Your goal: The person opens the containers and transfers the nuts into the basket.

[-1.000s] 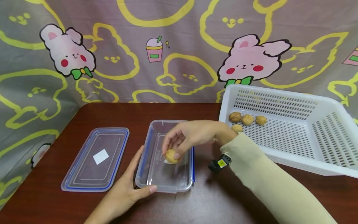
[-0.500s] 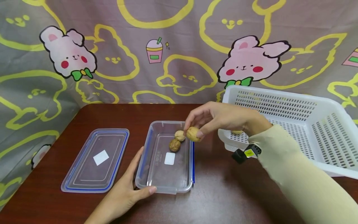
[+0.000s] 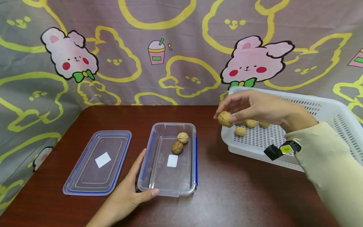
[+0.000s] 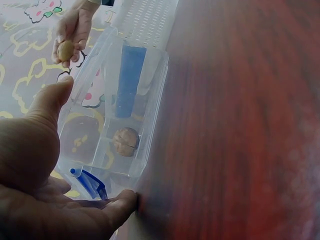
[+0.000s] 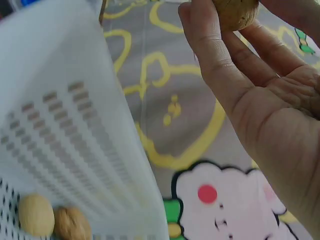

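My right hand (image 3: 255,108) pinches a walnut (image 3: 225,119) between thumb and fingertips, above the left rim of the white basket. In the right wrist view the held walnut (image 5: 237,12) shows at the top edge. My left hand (image 3: 129,192) holds the clear plastic food container (image 3: 167,190) at its front left corner, thumb at the front and fingers along the left wall. Inside the container a pale walnut (image 3: 182,137) and a browner walnut (image 3: 177,147) lie together near the back right. A white square label (image 3: 172,160) shows on its floor.
The perforated white plastic basket (image 3: 252,153) stands at the right, with several walnuts (image 3: 240,131) in its left part, some hidden by my right hand. The container's blue-edged lid (image 3: 97,176) lies flat at the left. A patterned curtain (image 3: 175,31) hangs behind the table (image 3: 227,195).
My right hand has carried the walnut from above the container rightward and up to the basket's left rim, uncovering the two walnuts in the container. My left hand has stayed in place.
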`<state>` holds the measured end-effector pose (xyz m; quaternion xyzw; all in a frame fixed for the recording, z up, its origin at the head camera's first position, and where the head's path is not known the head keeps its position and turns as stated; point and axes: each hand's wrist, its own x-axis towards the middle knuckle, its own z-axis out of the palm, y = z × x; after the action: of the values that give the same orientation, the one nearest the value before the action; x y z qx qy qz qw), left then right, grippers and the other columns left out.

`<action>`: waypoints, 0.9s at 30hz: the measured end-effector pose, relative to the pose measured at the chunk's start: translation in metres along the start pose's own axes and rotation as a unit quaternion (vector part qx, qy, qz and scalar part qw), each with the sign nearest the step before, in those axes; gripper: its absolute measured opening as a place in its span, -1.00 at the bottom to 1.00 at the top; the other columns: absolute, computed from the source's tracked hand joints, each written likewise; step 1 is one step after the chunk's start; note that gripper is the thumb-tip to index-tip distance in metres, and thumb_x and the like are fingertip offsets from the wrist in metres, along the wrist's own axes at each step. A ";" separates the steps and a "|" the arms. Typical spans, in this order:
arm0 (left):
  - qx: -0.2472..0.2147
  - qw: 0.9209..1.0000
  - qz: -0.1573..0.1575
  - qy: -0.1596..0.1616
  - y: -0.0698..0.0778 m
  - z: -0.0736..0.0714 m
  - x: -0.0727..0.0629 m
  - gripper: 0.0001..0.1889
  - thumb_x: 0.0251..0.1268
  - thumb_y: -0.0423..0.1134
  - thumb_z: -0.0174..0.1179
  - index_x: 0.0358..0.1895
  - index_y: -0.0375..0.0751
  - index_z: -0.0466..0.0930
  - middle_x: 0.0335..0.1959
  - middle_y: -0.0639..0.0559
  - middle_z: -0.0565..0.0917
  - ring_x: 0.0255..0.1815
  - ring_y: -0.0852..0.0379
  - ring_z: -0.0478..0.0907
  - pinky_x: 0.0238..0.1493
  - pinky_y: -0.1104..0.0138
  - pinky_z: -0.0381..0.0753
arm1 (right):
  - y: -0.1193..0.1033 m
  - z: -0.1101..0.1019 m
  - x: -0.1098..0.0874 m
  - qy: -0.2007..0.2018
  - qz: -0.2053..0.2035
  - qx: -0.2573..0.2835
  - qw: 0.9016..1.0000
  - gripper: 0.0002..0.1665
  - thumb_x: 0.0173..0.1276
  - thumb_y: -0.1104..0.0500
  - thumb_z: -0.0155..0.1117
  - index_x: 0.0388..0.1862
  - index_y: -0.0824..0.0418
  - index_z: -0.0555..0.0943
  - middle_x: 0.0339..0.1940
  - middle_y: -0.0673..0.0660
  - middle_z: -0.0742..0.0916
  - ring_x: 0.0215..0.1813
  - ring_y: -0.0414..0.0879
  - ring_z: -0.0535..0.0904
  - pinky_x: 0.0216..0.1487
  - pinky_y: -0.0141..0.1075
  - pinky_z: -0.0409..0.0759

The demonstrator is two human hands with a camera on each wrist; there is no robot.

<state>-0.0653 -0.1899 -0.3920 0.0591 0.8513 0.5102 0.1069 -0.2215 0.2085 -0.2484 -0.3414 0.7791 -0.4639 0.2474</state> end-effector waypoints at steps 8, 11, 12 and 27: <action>0.001 1.000 0.005 0.001 -0.001 0.000 -0.001 0.23 0.20 0.01 0.54 0.72 0.41 -0.26 0.76 -0.13 -0.08 0.63 -0.25 0.16 0.46 -0.26 0.29 | 0.024 -0.029 -0.029 0.028 -0.001 -0.008 1.000 -0.58 0.55 0.40 0.16 0.31 0.18 0.61 0.22 0.07 0.76 0.18 -0.04 0.68 0.17 -0.29 0.68; 0.004 1.000 0.003 0.002 -0.001 0.000 -0.001 0.23 0.20 0.02 0.54 0.72 0.41 -0.27 0.76 -0.13 -0.08 0.63 -0.26 0.16 0.47 -0.27 0.27 | 0.036 -0.039 -0.038 0.035 0.005 -0.001 0.999 -0.54 0.56 0.42 0.12 0.35 0.16 0.59 0.26 0.03 0.75 0.20 -0.08 0.68 0.19 -0.33 0.66; 0.004 1.000 0.003 0.001 -0.001 0.000 -0.001 0.23 0.20 0.02 0.54 0.72 0.40 -0.27 0.76 -0.13 -0.08 0.63 -0.26 0.17 0.47 -0.27 0.28 | 0.040 -0.041 -0.040 0.039 0.010 0.000 0.999 -0.53 0.56 0.43 0.12 0.35 0.16 0.59 0.26 0.02 0.75 0.20 -0.08 0.68 0.20 -0.34 0.64; 0.003 1.000 0.002 0.002 -0.002 0.001 -0.002 0.23 0.20 0.00 0.55 0.71 0.45 -0.26 0.76 -0.11 -0.05 0.57 -0.21 0.26 0.42 -0.16 0.38 | 0.086 -0.058 -0.063 0.064 0.096 0.006 0.993 -0.56 0.59 0.34 0.15 0.33 0.02 0.63 0.21 -0.10 0.75 0.17 -0.16 0.66 0.14 -0.32 0.62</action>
<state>-0.0632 -0.1906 -0.3938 0.0597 0.8529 0.5082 0.1041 -0.2477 0.3172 -0.2949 -0.2331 0.8196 -0.4639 0.2422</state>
